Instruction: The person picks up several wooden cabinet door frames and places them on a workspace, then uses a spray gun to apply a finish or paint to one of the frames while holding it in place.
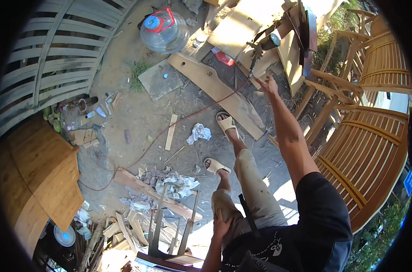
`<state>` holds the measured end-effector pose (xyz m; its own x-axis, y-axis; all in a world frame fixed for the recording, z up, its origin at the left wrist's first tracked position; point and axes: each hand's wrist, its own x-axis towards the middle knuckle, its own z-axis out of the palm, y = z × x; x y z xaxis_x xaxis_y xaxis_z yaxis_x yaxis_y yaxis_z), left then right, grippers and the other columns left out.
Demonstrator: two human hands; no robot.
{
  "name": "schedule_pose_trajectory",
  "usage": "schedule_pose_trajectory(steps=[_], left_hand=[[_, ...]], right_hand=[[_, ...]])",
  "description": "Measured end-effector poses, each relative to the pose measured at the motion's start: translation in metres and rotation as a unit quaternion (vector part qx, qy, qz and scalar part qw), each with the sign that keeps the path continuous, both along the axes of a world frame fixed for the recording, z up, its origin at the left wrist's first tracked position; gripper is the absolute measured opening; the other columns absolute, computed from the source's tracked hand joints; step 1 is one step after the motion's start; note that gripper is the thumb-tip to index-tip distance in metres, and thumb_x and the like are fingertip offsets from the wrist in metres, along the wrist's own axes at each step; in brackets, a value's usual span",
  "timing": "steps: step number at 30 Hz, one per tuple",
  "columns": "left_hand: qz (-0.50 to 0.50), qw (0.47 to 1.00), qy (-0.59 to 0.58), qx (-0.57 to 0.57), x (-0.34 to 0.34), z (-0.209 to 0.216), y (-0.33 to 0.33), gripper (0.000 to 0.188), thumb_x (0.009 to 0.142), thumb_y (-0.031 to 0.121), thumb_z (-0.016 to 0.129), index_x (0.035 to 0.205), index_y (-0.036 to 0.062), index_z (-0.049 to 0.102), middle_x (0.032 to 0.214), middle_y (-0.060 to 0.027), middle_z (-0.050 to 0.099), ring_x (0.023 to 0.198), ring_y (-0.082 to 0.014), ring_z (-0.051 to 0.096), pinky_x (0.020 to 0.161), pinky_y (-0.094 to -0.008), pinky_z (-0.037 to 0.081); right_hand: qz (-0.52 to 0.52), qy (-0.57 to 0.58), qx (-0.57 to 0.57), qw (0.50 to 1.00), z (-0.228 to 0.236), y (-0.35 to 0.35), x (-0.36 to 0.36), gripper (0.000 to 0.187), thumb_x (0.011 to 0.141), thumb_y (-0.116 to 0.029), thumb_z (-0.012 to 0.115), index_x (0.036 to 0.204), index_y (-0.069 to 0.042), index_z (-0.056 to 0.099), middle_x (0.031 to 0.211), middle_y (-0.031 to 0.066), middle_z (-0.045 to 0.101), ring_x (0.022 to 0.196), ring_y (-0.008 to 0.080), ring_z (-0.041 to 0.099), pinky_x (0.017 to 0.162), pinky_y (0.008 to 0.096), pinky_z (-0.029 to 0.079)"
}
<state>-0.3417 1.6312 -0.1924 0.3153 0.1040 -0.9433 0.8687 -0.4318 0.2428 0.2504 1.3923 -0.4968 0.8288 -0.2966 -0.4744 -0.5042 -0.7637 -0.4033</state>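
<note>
My right hand is stretched out with its fingers apart, right beside the lower end of a spray gun. A small gap seems to show between them, and nothing is visible in the hand. The gun has a dark, rounded cup and sits among boards at the upper right. From its lower end a thin red hose runs across the ground to the left. Resting on the thigh of my beige trousers, my left hand has its fingers spread and holds nothing.
Slatted wooden chairs line the right side. A long plank lies past my feet, near a large clear water jug. Crumpled wrapping and a dark wooden frame are at lower middle. Wooden furniture fills the left.
</note>
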Motion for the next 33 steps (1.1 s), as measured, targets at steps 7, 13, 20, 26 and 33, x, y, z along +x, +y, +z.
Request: schedule_pose_trajectory(steps=[7,13,20,26,33], left_hand=[[-0.001,1.0,0.007,0.012,0.025,-0.023,0.006,0.069,0.092,0.039,0.07,0.148,0.0081,0.043,0.14,-0.0305,0.051,0.129,-0.0475,0.05,0.108,-0.05,0.043],[0.017,0.998,0.026,0.045,0.052,-0.027,0.02,0.054,0.093,0.034,0.069,0.135,0.0029,0.055,0.132,-0.0256,0.058,0.124,-0.0438,0.054,0.108,-0.0477,0.043],[0.092,0.963,-0.235,0.093,0.206,-0.015,0.06,0.043,0.094,0.017,0.068,0.131,-0.0005,0.056,0.129,-0.0225,0.062,0.12,-0.0406,0.059,0.102,-0.0452,0.048],[0.117,0.851,-0.489,0.151,0.381,0.094,0.151,0.081,0.082,0.022,0.082,0.149,0.0028,0.04,0.145,-0.0219,0.051,0.133,-0.0399,0.052,0.109,-0.0458,0.046],[0.284,0.776,-0.518,0.221,0.306,0.201,0.254,0.097,0.068,0.022,0.093,0.149,0.011,0.04,0.131,-0.0144,0.063,0.119,-0.0312,0.064,0.099,-0.0422,0.054]], right_hand=[[-0.097,-0.061,0.053,0.992,-0.088,0.006,0.088,0.088,0.072,-0.054,0.085,0.134,0.003,0.057,0.123,0.0215,0.068,0.115,0.0336,0.065,0.099,0.0397,0.049],[-0.141,-0.046,0.242,0.959,-0.093,0.015,0.133,0.04,0.08,-0.035,0.08,0.095,0.002,0.074,0.082,0.0081,0.071,0.073,0.0215,0.063,0.069,0.0389,0.049],[0.004,-0.075,0.138,0.988,0.053,0.091,0.07,0.039,0.088,-0.033,0.072,0.116,-0.005,0.071,0.087,0.0206,0.072,0.081,0.0299,0.07,0.076,0.0412,0.052],[0.28,-0.051,0.31,0.907,0.301,0.213,-0.052,0.035,0.094,-0.011,0.066,0.128,-0.003,0.064,0.093,0.0159,0.074,0.082,0.0172,0.073,0.071,0.0342,0.055],[0.648,-0.082,0.341,0.676,0.426,0.353,-0.194,0.028,0.082,-0.009,0.074,0.107,-0.002,0.065,0.093,0.0217,0.069,0.081,0.0411,0.07,0.071,0.0477,0.056]])
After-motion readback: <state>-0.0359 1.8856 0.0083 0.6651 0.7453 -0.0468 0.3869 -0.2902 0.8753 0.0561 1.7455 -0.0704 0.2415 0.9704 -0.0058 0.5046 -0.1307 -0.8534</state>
